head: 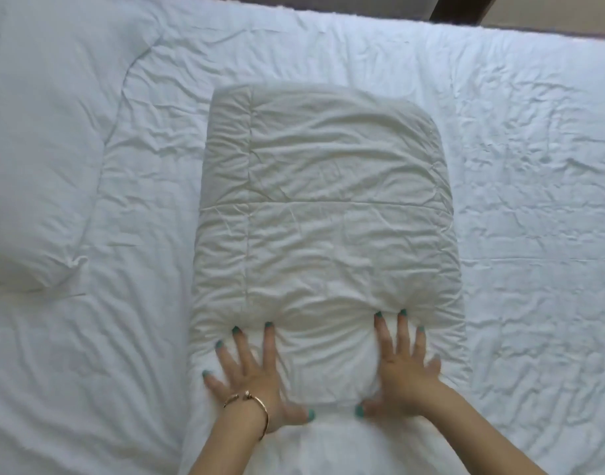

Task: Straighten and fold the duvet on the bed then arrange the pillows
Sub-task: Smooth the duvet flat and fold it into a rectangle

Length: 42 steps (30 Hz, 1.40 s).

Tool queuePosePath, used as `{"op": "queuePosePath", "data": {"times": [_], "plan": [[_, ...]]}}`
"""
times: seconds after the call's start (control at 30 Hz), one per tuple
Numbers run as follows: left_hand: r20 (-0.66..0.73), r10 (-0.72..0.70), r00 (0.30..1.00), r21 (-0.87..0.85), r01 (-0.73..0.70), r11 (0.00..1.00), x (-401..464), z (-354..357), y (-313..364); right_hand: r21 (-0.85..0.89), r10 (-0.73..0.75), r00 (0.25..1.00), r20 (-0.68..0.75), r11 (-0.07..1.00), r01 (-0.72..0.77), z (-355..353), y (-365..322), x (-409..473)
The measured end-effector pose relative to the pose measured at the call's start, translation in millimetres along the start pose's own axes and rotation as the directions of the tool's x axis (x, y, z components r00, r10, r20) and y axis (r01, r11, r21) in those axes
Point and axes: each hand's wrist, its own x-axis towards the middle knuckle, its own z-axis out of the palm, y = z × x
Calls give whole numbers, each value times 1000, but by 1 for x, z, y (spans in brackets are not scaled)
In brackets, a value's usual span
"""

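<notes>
While the folded duvet (pixel 325 214) lies on the bed (pixel 534 166), left hand (pixel 249 375) and right hand (pixel 402 365) press its near end, fingers spread flat, gripping nothing.

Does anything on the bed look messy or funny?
Nothing is broken or spilled. The folded duvet lies fairly straight, with both hands pressing flat on its near end. The sheet is creased all over, and the pillow at left looks slightly askew.

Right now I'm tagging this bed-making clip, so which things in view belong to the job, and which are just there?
Part of the job:
- folded duvet, cream, in the middle of the bed
- left hand and right hand, both pressing flat on its near end
- pillow at the left
- white sheet beneath

Just there:
- gold bracelet on the left wrist
- dark bed frame at the top
</notes>
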Motion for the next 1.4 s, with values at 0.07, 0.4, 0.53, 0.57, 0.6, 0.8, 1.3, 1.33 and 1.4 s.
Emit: {"op": "queuePosePath", "data": {"times": [0.07,0.4,0.53,0.57,0.6,0.8,1.3,1.33,1.4], "plan": [[-109,62,992,23,-60,998,-15,-68,8,107,-17,998,-58,994,23,-67,-16,-2],[-775,96,625,-29,-186,982,188,-258,78,186,49,732,-679,977,107,-221,-108,190],[-863,43,503,-50,-170,984,258,-240,84,154,46,535,-844,975,160,-192,-122,256],[-865,43,500,-44,-161,986,267,-243,89,161,60,500,-864,974,160,-193,-124,266],[-869,45,493,-36,-153,988,275,-245,93,165,71,471,-879,973,161,-194,-125,275],[-888,55,457,-11,-140,990,296,-245,98,190,107,400,-910,967,173,-195,-127,291],[-677,231,699,-27,-336,941,95,-131,20,226,80,770,-632,970,85,-93,8,87],[-735,208,645,-1,-308,951,83,-95,16,297,139,779,-611,953,63,-83,13,84],[-799,126,588,-18,-233,972,86,-54,9,379,193,794,-577,924,51,-76,14,91]]}}
